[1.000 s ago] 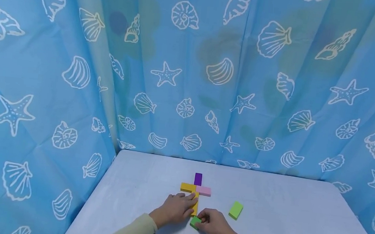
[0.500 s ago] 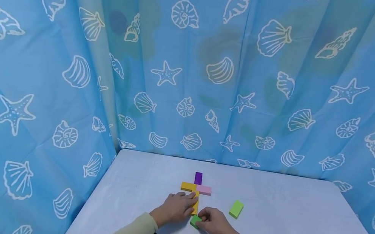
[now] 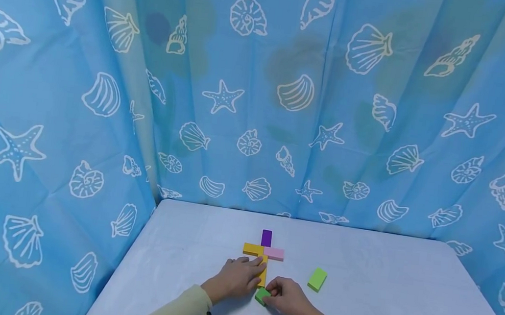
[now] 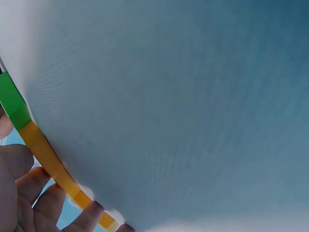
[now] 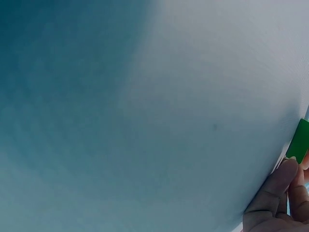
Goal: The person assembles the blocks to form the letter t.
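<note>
On the white table (image 3: 381, 294), flat blocks form a cross: a purple block (image 3: 266, 237) at the far end, a yellow block (image 3: 253, 249) on the left, a pink block (image 3: 273, 253) on the right, and a yellow block (image 3: 262, 277) running toward me. My left hand (image 3: 240, 275) rests with straight fingers on that near yellow block (image 4: 50, 162). My right hand (image 3: 286, 295) pinches a dark green block (image 3: 261, 296) lying against the yellow block's near end. In the wrist views the green block (image 4: 12, 101) (image 5: 300, 141) shows at the frame edge beside the fingers (image 5: 270, 191).
A light green block (image 3: 316, 279) lies alone to the right of the cross. A blue curtain (image 3: 259, 91) printed with white shells and starfish closes in the table at the back and on both sides.
The dark green block and my right hand have edged slightly toward the yellow block's near end. The left hand stays put.
</note>
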`<act>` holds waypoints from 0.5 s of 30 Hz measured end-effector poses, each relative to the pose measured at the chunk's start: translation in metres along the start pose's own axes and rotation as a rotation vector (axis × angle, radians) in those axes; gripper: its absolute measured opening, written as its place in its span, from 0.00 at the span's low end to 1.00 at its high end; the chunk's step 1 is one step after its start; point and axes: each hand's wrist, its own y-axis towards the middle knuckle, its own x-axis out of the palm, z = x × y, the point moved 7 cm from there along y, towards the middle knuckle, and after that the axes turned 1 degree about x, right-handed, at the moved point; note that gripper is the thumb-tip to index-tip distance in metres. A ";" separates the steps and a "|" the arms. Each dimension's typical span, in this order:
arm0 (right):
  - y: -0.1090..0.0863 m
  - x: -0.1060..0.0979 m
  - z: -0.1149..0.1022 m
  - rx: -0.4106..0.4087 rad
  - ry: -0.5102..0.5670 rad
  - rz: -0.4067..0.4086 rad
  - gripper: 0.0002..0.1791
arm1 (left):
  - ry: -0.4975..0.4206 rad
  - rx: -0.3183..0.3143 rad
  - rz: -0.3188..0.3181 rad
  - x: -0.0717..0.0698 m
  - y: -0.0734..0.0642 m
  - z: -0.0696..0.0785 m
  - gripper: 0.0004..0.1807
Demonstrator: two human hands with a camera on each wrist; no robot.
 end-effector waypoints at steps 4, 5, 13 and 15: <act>0.001 0.000 0.002 -0.005 0.002 -0.005 0.11 | -0.009 -0.002 -0.005 0.001 0.000 0.000 0.27; 0.001 0.000 0.002 -0.004 0.002 -0.006 0.11 | -0.009 -0.002 -0.006 0.002 0.000 -0.001 0.27; -0.002 -0.005 0.003 0.004 0.091 -0.058 0.15 | -0.003 0.004 -0.003 0.000 0.001 -0.001 0.27; -0.003 -0.008 0.004 0.002 0.122 -0.086 0.17 | -0.007 0.002 -0.008 0.001 0.000 -0.001 0.27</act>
